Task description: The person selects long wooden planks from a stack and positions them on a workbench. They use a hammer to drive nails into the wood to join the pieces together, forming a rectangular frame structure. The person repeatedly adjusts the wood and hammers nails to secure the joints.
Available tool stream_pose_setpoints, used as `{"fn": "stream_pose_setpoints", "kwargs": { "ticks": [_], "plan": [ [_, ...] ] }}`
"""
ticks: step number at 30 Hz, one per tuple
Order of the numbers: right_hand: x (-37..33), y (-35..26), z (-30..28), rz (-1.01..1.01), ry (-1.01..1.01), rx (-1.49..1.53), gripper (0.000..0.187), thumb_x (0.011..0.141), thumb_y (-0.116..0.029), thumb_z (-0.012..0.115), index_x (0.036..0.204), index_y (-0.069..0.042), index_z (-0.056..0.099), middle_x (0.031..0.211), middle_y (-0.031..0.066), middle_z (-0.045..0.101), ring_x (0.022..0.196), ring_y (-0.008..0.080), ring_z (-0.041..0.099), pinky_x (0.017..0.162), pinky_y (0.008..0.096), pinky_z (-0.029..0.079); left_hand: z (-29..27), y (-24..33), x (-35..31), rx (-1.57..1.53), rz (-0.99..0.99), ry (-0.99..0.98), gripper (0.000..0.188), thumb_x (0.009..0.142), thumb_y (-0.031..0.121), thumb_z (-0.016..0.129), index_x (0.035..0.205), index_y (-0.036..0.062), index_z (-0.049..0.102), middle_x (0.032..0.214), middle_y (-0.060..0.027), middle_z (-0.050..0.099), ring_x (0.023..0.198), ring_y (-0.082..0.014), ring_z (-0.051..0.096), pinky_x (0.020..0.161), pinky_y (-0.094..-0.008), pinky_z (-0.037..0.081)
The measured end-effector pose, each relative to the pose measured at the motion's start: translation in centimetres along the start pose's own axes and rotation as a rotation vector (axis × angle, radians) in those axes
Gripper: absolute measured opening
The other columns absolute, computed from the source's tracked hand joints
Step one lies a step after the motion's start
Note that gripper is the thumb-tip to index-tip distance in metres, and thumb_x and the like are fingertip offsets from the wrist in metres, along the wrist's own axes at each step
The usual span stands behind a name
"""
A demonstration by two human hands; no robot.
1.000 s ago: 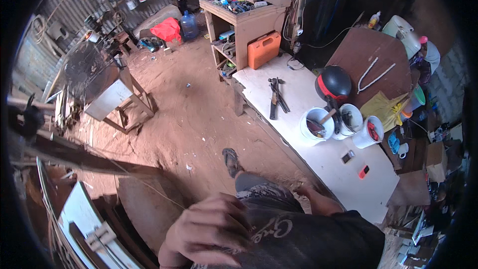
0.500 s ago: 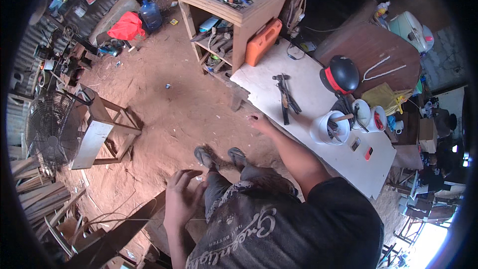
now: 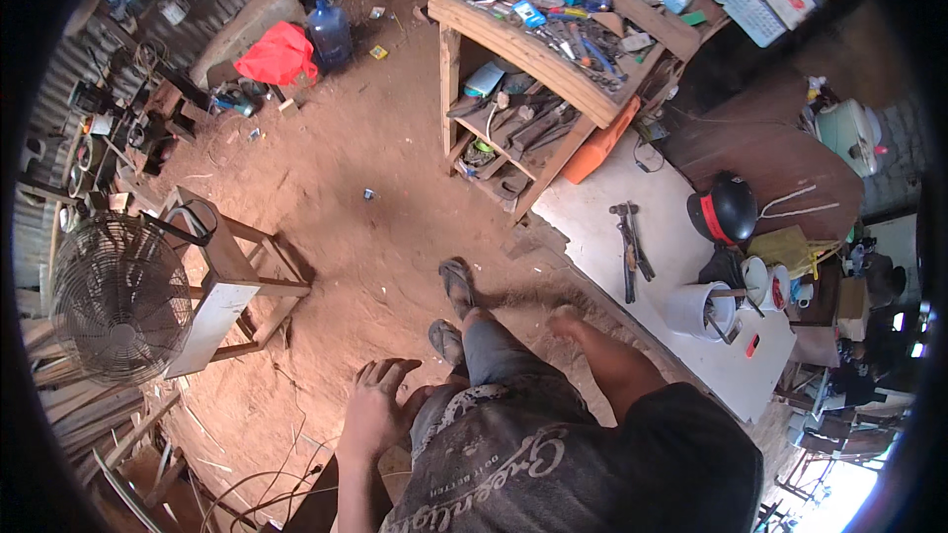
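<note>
My left hand [image 3: 380, 405] hangs in front of my left hip with its fingers loosely bent, the thumb apart and nothing in it. My right hand [image 3: 566, 323] is beside the near edge of a white tabletop [image 3: 592, 212], above the dirt floor; its fingers are blurred and I cannot make out their shape. On that tabletop lie a hammer [image 3: 628, 255] and, against it, a dark long-handled tool [image 3: 642, 259]. Farther along it stand a white bucket [image 3: 688, 313] with tools in it and a black helmet [image 3: 736, 209] with a red band.
Ahead, a wooden workbench [image 3: 533, 38] carries many hand tools, with more on its lower shelf. A large round fan [image 3: 120, 301] stands at the left beside a wooden stand [image 3: 212, 321]. Wood strips [image 3: 94, 419] and loose cables lie at the lower left. A blue water jug [image 3: 329, 33] stands far off.
My feet have stepped, the left now ahead of the right. The workbench and tabletop have shifted rightward in view. My right hand has dropped back from the tabletop's edge toward my body.
</note>
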State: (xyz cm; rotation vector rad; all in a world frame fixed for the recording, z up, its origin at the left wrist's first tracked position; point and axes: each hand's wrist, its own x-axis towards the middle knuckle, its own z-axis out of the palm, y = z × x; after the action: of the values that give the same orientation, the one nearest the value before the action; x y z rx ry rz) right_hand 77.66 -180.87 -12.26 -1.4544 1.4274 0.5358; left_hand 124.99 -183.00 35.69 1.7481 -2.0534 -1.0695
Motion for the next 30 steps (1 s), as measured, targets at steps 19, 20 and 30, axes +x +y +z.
{"fn": "stream_pose_setpoints", "kwargs": {
  "ticks": [19, 20, 30],
  "plan": [
    [17.6, -23.1, -51.1, -0.092, 0.953, 1.832, 0.06, 0.097, -0.042, 0.064, 0.149, -0.023, 0.043, 0.147, 0.0042, 0.048, 0.134, 0.0217, 0.045, 0.11, 0.047, 0.041, -8.5, -4.9, 10.6, 0.167, -0.383, 0.067, 0.045, 0.087, 0.03, 0.079, 0.123, 0.006, 0.067, 0.122, -0.0191, 0.068, 0.115, -0.0402, 0.063, 0.101, -0.0467, 0.049],
    [18.1, -23.3, -49.6, -0.096, 1.07, 1.839, 0.05, 0.098, -0.035, 0.06, 0.144, -0.019, 0.047, 0.141, 0.0049, 0.051, 0.128, 0.0213, 0.048, 0.108, 0.043, 0.042, -8.3, -5.3, 10.7, 0.156, -0.364, 0.061, 0.045, 0.087, 0.031, 0.078, 0.123, 0.0061, 0.067, 0.122, -0.0193, 0.068, 0.114, -0.0405, 0.063, 0.1, -0.0465, 0.05],
    [-2.9, -26.3, -16.3, -0.511, 1.149, 0.786, 0.033, 0.092, -0.004, 0.066, 0.123, -0.002, 0.055, 0.11, 0.0157, 0.061, 0.111, 0.0265, 0.059, 0.097, 0.037, 0.047, -8.8, -6.6, 12.9, 0.253, 0.045, -0.031, 0.05, 0.09, 0.044, 0.074, 0.126, 0.0088, 0.067, 0.122, -0.0178, 0.069, 0.113, -0.0387, 0.065, 0.101, -0.0471, 0.049]
  ]
}}
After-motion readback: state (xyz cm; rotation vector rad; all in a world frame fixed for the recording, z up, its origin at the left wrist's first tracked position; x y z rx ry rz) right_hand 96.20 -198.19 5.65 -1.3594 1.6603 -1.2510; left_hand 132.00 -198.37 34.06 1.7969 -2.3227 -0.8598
